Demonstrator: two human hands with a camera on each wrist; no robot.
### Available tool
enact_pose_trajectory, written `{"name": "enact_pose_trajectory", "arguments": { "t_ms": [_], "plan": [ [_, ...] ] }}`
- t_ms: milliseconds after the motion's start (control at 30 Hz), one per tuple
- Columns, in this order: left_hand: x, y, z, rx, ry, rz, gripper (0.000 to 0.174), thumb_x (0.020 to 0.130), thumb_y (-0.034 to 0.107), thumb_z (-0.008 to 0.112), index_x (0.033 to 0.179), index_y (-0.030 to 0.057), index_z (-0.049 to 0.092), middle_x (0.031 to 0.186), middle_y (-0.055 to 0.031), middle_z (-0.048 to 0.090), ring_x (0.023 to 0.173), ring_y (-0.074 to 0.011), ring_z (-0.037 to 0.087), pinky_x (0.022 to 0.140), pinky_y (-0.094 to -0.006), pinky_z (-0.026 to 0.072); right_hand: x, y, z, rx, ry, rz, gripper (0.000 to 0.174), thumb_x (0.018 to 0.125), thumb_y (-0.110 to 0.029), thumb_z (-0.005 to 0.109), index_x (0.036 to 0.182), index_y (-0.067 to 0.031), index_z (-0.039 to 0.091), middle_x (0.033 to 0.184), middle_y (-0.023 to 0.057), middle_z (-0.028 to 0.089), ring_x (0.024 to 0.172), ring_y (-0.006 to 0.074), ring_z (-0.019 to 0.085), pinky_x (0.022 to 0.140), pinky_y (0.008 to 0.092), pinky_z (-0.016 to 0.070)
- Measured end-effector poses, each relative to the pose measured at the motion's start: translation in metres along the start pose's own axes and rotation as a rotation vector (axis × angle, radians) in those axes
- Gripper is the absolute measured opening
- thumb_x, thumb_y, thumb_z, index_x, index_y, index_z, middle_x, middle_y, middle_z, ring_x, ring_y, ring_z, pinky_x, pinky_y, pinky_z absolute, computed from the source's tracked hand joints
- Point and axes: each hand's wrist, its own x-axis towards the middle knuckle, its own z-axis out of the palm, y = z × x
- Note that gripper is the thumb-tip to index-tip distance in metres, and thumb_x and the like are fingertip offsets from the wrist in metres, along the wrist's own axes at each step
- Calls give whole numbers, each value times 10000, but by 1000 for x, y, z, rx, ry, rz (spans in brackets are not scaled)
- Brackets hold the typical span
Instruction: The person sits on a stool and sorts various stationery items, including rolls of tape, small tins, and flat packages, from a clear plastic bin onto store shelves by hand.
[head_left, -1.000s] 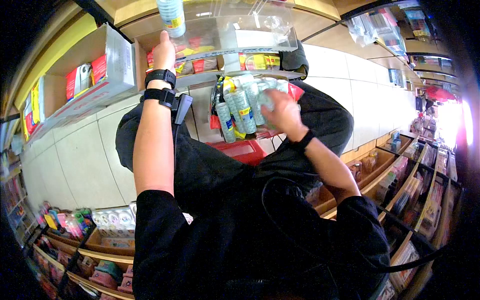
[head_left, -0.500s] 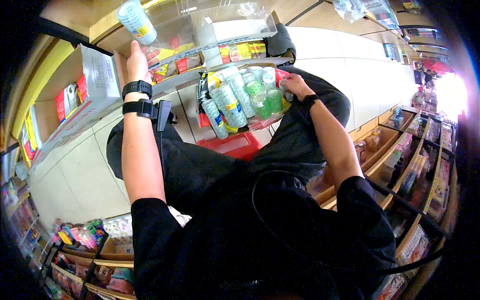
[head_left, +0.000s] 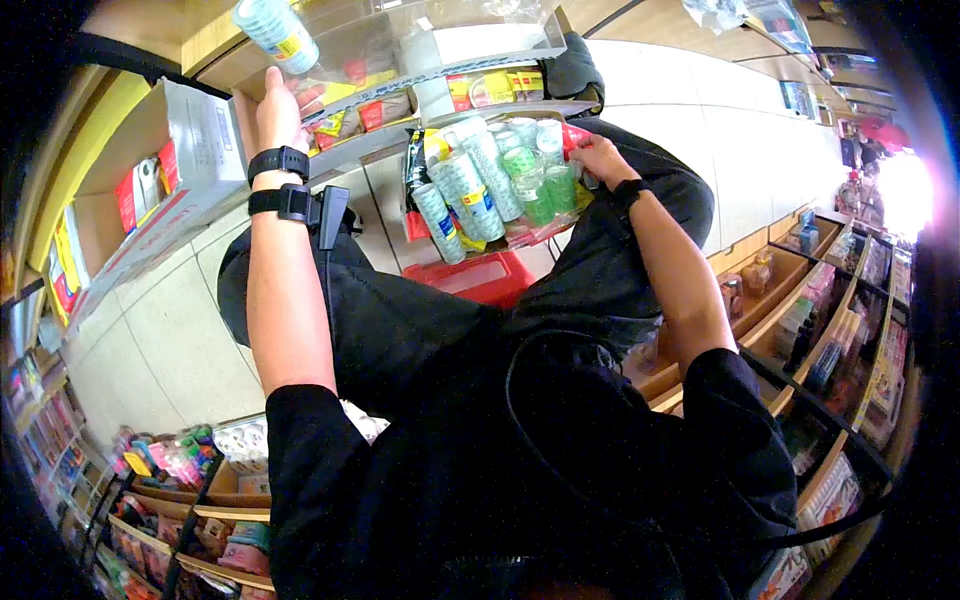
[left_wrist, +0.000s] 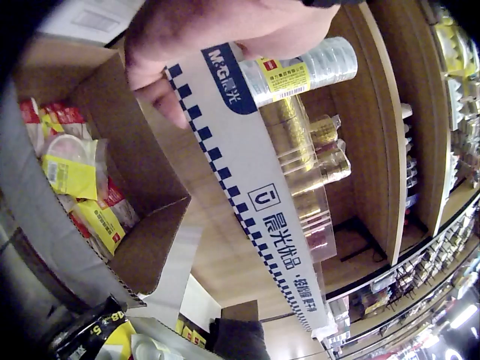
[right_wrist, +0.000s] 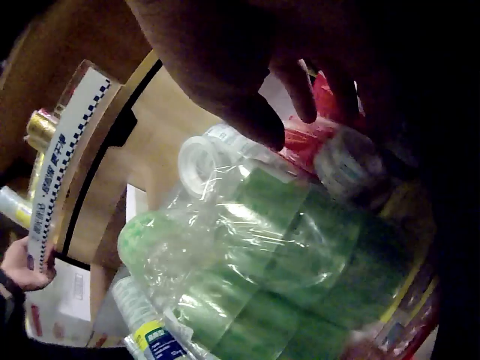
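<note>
My left hand (head_left: pixel 280 115) grips the end of a clear plastic display box (left_wrist: pixel 247 180) with a blue-and-white checked label strip. Inside that box stands a stack of clear tape rolls (left_wrist: pixel 322 67) with a yellow label, and gold rolls (left_wrist: pixel 322 176) lie farther along. At the right edge of a pile of wrapped tape, my right hand (head_left: pixel 600 160) pinches a red packet (right_wrist: pixel 311 139). Green tape rolls (right_wrist: pixel 262 270) in clear film lie below its fingers. Pale blue-white tape stacks (head_left: pixel 480 190) lean to their left.
An open carton (head_left: pixel 205 150) with red and yellow packets stands at the left. Behind the tape pile is another carton of packets (left_wrist: pixel 82 180). A red plastic thing (head_left: pixel 470 280) sits between the person's legs. Shelves of goods (head_left: pixel 820 330) line the right side.
My right hand has gone from above the tape rolls to the red packet at the right edge, uncovering the green rolls. My left hand, with the display box, appears farther left.
</note>
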Motion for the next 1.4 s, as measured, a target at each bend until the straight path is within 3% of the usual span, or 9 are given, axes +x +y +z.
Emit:
{"name": "enact_pose_trajectory", "arguments": {
  "t_ms": [233,400,500,767,1000,1200,1267,1300,1400],
  "plan": [
    [2,1,-1,24,0,-6,568,900,508,316,1167,27,455,994,-142,602,814,-250,557,643,-377,404,-16,-40,-3,-132,436,-368,319,737,-195,565,1004,-21,583,993,205,588,917,357,569,810,391,461],
    [-17,12,7,-54,73,63,549,903,462,366,1213,11,407,1073,-137,541,806,-231,618,466,-327,412,-62,-110,52,-352,128,-914,285,719,-199,609,973,-70,609,1036,159,569,1005,298,520,882,399,410],
    [8,-4,0,-67,16,50,581,891,519,341,1207,41,438,924,-117,616,711,-187,582,544,-328,408,-77,-127,83,-736,119,-883,323,717,-220,625,1020,-109,608,1108,116,550,1103,295,452,933,433,356],
    [4,0,-1,-19,3,-21,582,895,534,313,1175,48,467,866,-99,643,764,-176,543,649,-352,393,-68,-125,96,-796,75,-858,257,669,-274,646,879,-125,639,1058,101,540,1069,299,440,893,456,357],
    [6,-3,0,-14,21,70,585,875,557,334,1102,41,487,827,-114,645,615,-188,543,503,-323,394,-82,-111,75,-517,-73,-1016,200,684,-219,656,808,-81,583,917,102,586,959,292,516,838,414,400],
    [18,-10,-1,-14,10,108,615,878,559,319,1149,26,464,818,-101,646,568,-168,527,479,-321,390,-118,-132,27,-251,-178,-787,231,710,-186,681,834,-35,558,823,134,600,813,312,581,718,366,460],
    [14,-9,2,-54,49,150,629,881,550,317,1197,22,446,934,-119,627,627,-169,546,505,-330,396,-127,-153,2,-194,-179,-731,204,743,-118,682,844,-28,528,790,48,572,704,124,559,633,278,455],
    [16,-9,-4,-4,-36,77,629,884,535,319,1225,19,430,1073,-134,571,737,-177,565,542,-341,399,-133,-167,-13,-137,-170,-711,200,743,-132,680,843,-31,539,767,54,572,696,126,560,625,277,453],
    [13,-8,-3,-62,-44,97,619,886,526,317,1226,21,430,1044,-124,584,789,-181,554,567,-342,397,-122,-197,-47,41,-98,-785,192,749,-140,679,835,-33,545,745,45,572,685,116,553,609,259,444]
  ]
}}
